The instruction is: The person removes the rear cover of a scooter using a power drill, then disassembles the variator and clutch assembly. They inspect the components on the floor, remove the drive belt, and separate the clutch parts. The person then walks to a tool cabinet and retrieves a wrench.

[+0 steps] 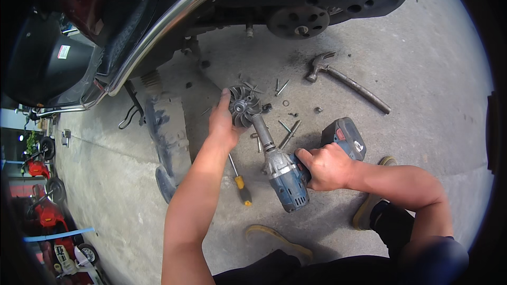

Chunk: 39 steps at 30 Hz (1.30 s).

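Note:
My left hand point(223, 122) is closed around the edge of a grey metal fan wheel point(240, 106) with curved fins, its hub facing up. My right hand point(330, 168) grips the handle of a blue cordless impact wrench point(288, 184). The long socket point(262, 131) on the wrench points up and left, its tip close beside the fan wheel; I cannot tell if they touch. A yellow-and-black screwdriver point(242, 190) lies on the floor between my forearms. Several bolts point(283, 87) and a washer point(285, 103) are scattered just right of the fan wheel.
A claw hammer point(356, 87) lies at the right on the concrete. Above stands a scooter with a chrome bar point(163, 31) and a round metal disc point(298, 22) on its underside. A dusty black panel point(163, 142) rests left of my left arm. Red machines point(50, 214) stand far left.

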Each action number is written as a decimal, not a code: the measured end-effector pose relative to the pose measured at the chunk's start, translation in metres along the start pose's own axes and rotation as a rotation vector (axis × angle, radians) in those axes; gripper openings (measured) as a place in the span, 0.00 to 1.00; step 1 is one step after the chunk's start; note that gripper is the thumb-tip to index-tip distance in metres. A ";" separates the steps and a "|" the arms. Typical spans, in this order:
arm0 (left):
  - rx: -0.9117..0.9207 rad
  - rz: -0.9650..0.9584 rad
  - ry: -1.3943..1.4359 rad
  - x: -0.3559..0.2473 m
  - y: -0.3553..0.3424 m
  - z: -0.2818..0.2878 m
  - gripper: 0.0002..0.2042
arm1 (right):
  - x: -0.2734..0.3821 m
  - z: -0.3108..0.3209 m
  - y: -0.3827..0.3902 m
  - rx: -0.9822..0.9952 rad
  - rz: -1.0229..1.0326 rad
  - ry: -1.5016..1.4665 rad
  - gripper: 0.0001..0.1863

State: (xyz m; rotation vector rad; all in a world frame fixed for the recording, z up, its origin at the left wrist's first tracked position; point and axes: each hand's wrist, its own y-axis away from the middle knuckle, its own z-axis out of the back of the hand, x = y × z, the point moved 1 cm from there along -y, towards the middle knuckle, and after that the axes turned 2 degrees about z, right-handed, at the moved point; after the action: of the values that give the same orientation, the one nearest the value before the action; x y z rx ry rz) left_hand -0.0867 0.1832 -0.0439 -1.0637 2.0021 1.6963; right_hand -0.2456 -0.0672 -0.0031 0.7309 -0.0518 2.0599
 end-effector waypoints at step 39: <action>0.003 0.073 -1.806 0.022 0.011 0.049 0.28 | -0.031 0.038 -0.061 0.045 -0.120 -0.088 0.25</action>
State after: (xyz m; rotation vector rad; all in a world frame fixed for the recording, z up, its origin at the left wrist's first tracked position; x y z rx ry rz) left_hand -0.1200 0.2224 -0.0629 0.5905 0.7425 1.5175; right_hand -0.1669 -0.0673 -0.0020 0.8330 -0.0117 1.9199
